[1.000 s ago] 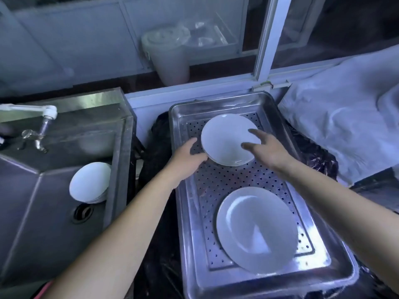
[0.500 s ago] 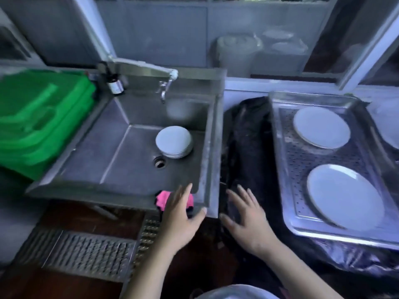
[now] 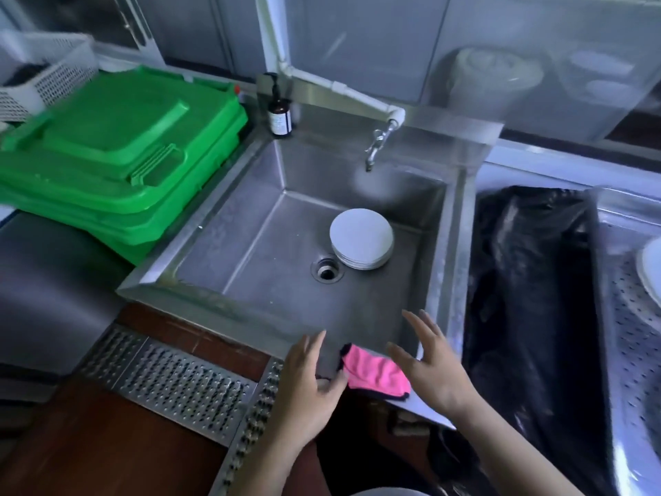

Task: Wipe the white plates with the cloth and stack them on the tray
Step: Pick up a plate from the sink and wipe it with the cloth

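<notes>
- The pink cloth with a dark border lies draped over the front rim of the stainless steel sink, near its front right corner.
- The left hand hangs just left of the cloth, fingers straight and loosely spread, thumb reaching toward the cloth's left edge; it holds nothing, and whether the thumb touches the cloth I cannot tell.
- The right hand hovers just right of the cloth, fingers wide apart and raised over the sink's front right corner, gripping nothing.
- A stack of round white plates sits on the sink floor, right of centre, just beside the drain hole.
- The perforated metal tray stands at the far right, cut by the frame edge, with part of one white plate showing on it.
- Black plastic sheeting lies between sink and tray.
- Green plastic lids are stacked left of the sink; a brown pump bottle stands at its back left corner.
</notes>
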`<state>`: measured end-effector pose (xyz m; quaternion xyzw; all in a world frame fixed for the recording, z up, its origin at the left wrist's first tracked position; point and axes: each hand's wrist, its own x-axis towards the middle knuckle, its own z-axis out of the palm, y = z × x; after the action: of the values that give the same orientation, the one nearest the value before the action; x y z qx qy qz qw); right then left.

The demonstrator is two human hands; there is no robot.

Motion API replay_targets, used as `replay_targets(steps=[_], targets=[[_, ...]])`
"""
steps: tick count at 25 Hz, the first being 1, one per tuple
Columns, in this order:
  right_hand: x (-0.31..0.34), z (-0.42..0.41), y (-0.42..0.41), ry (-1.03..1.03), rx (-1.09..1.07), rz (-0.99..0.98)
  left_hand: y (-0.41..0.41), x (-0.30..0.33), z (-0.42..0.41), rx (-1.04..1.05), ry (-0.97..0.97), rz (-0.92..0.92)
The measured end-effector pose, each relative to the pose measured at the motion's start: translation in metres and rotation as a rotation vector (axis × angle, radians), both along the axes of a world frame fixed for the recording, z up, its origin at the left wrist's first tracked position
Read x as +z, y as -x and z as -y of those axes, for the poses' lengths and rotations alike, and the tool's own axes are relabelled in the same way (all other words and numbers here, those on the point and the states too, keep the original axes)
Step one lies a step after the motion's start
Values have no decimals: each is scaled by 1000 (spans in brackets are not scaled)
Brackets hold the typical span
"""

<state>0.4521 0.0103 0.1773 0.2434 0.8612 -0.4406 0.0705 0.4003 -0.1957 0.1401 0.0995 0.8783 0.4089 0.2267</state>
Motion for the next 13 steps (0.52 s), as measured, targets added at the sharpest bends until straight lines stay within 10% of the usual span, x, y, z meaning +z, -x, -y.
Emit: replay_targets(steps=[13], targets=[[-140, -98, 257, 366, -412, 268, 327, -79, -55, -280, 346, 184]])
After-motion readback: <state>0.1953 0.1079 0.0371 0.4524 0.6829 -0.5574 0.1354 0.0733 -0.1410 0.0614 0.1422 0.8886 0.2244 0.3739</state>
